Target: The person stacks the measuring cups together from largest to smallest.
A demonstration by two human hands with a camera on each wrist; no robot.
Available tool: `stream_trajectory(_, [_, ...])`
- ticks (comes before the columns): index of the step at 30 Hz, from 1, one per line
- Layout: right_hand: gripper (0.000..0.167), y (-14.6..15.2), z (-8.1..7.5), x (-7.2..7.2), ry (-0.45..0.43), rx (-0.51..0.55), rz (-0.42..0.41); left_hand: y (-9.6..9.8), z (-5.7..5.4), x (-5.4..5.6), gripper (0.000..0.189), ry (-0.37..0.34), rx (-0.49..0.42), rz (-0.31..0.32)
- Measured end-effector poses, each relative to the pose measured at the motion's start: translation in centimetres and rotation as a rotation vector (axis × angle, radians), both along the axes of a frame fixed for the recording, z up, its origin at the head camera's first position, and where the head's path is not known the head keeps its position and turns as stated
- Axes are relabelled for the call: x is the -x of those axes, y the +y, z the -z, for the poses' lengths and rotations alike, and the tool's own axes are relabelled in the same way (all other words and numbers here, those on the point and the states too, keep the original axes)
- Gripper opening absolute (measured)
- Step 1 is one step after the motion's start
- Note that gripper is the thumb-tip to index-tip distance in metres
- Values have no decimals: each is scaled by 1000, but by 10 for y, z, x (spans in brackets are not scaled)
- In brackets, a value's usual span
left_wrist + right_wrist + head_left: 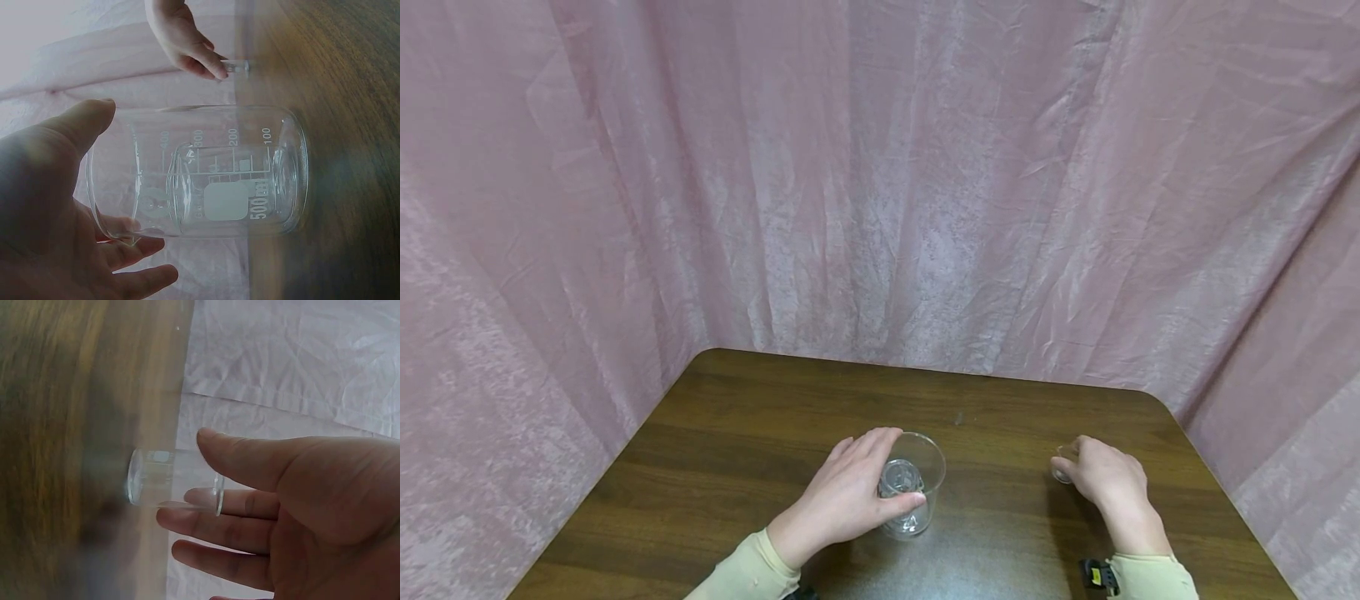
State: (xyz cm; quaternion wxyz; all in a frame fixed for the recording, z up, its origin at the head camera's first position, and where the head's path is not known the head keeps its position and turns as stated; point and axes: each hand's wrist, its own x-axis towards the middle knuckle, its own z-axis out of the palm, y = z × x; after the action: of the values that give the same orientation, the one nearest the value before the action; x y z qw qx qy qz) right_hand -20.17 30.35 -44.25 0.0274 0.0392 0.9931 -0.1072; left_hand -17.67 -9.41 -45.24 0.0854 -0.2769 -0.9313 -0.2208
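A large clear glass beaker (287, 150), marked 500 ml, is upright on the wooden table. A smaller glass beaker (901, 477) is nested inside it. My left hand (850, 487) holds the large beaker near its rim, thumb on the near side and fingers round the far side. Off to the right, my right hand (1108, 475) pinches a small clear beaker (150, 478) between thumb and fingers, close to its rim. The small beaker's base is close over the tabletop, and in the head view the fingers mostly cover this beaker.
The dark wooden table (760, 408) has rounded far corners. Pink curtains (880, 208) hang behind it and along both sides. A small pale mark (958, 418) shows on the tabletop beyond the large beaker. A black strap device (1099, 575) sits at the right wrist.
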Motion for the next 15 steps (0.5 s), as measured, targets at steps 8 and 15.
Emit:
stream_trajectory(8, [56,1,0,0,3,20,19,0,0,0,92,-10,2,-4])
stream_trajectory(15, [52,3,-3,1,-4,37,33,0,0,0,91,-1,1,-4])
